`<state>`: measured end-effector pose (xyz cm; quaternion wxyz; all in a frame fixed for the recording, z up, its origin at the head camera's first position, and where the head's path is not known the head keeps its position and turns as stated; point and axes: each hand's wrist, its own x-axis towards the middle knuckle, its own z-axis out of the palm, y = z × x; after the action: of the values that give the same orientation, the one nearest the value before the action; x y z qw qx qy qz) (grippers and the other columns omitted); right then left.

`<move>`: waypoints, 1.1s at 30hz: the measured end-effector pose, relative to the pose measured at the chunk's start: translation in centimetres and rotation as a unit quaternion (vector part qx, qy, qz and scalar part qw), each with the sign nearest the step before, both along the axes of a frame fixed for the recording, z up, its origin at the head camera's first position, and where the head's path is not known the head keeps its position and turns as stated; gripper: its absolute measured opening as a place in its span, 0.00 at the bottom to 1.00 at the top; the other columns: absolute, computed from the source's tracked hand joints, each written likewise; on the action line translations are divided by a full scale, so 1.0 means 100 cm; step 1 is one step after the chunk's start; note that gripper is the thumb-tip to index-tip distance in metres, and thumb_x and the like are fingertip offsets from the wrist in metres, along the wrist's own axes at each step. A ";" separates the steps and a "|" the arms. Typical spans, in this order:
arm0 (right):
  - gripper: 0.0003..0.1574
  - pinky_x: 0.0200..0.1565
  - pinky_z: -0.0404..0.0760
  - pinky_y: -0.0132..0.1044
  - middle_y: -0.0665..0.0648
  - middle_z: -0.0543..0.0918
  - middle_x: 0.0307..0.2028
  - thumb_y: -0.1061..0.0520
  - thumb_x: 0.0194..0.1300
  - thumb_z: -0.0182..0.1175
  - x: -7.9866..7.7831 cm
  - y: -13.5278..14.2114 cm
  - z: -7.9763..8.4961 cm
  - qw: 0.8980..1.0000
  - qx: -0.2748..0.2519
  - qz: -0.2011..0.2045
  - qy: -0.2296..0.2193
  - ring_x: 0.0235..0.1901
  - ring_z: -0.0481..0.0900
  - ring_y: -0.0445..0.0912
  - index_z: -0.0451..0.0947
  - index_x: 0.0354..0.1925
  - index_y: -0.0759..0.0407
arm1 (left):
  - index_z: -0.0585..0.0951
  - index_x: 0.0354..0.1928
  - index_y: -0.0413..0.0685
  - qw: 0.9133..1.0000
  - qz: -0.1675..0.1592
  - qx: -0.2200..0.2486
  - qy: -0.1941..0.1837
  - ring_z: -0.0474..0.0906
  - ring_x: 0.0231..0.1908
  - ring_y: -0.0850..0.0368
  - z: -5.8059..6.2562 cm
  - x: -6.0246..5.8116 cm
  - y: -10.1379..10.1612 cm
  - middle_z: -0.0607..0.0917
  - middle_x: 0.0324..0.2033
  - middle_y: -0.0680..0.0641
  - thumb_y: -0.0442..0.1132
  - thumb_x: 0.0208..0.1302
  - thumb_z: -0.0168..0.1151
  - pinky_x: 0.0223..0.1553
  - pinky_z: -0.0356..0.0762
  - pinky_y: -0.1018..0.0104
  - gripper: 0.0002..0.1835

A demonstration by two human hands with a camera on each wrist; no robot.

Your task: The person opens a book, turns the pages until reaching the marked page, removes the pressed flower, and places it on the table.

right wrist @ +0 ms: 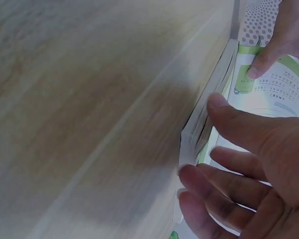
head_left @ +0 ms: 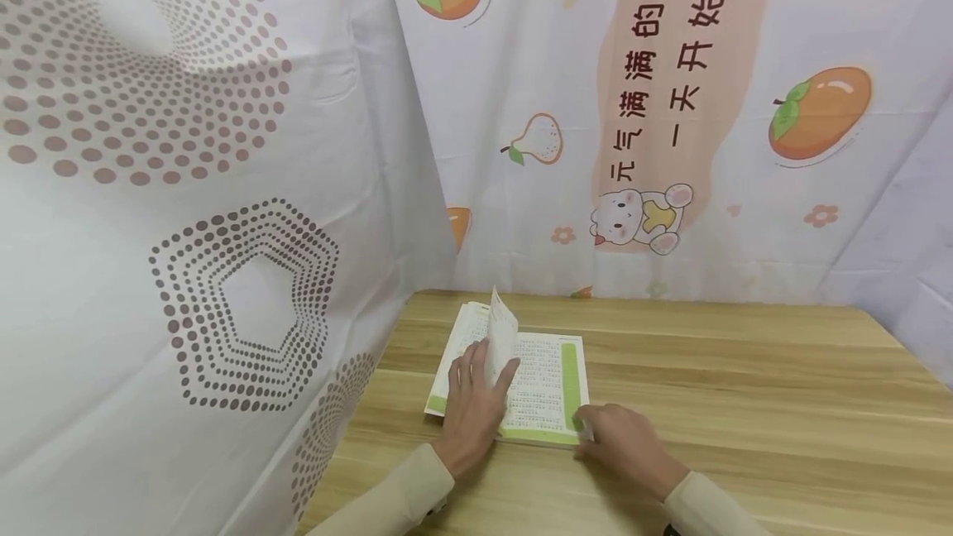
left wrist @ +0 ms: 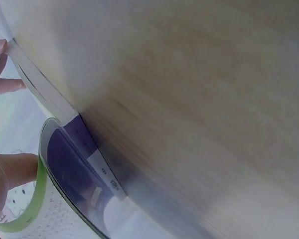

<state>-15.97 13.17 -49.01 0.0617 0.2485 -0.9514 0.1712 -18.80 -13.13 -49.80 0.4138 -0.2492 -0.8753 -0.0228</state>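
Note:
An open book [head_left: 538, 383] with green-bordered printed pages lies on the wooden table. Several of its pages [head_left: 502, 336] stand up near the middle. My left hand [head_left: 473, 412] rests over the left half, fingers extended on the paper and thumb against the right side of the raised pages. In the left wrist view the thumb [left wrist: 21, 172] touches the green edge of a curved page. At the lower right corner of the book is my right hand [head_left: 625, 441]. The right wrist view shows its thumb [right wrist: 234, 117] and loosely bent fingers apart, beside the page edges.
The wooden table [head_left: 744, 387] extends to the right of the book. A dotted white curtain [head_left: 246, 453] hangs close along the left side. Behind the table hangs a fruit-printed curtain [head_left: 521, 213], reaching down to its back edge.

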 end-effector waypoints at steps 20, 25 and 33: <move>0.21 0.24 0.77 0.33 0.53 0.90 0.36 0.46 0.46 0.80 -0.003 0.002 0.002 0.999 0.021 0.017 0.026 0.24 0.74 0.34 0.89 0.38 0.54 | 0.87 0.46 0.55 0.994 0.026 -0.086 -0.069 0.75 0.59 0.46 0.004 0.004 -0.004 0.83 0.53 0.48 0.33 0.58 0.74 0.55 0.75 0.48 0.15; 0.19 0.22 0.75 0.32 0.50 0.89 0.34 0.46 0.46 0.80 -0.006 0.004 0.003 0.999 0.015 0.031 0.030 0.23 0.71 0.33 0.89 0.36 0.53 | 0.88 0.46 0.52 0.989 -0.006 -0.085 -0.121 0.79 0.52 0.52 0.003 0.005 -0.005 0.86 0.50 0.50 0.30 0.58 0.73 0.46 0.82 0.58 0.15; 0.03 0.22 0.70 0.29 0.40 0.83 0.25 0.56 0.60 0.73 -0.006 0.010 0.005 0.998 -0.036 0.052 0.026 0.20 0.66 0.30 0.89 0.30 0.47 | 0.82 0.55 0.48 0.979 -0.034 -0.098 -0.178 0.80 0.51 0.54 -0.001 0.005 -0.004 0.85 0.54 0.49 0.30 0.55 0.77 0.48 0.81 0.62 0.24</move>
<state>-16.60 14.12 -48.49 0.0860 0.2998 -0.9283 0.2023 -18.34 -13.58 -49.88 0.2241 -0.3099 -0.9240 0.0052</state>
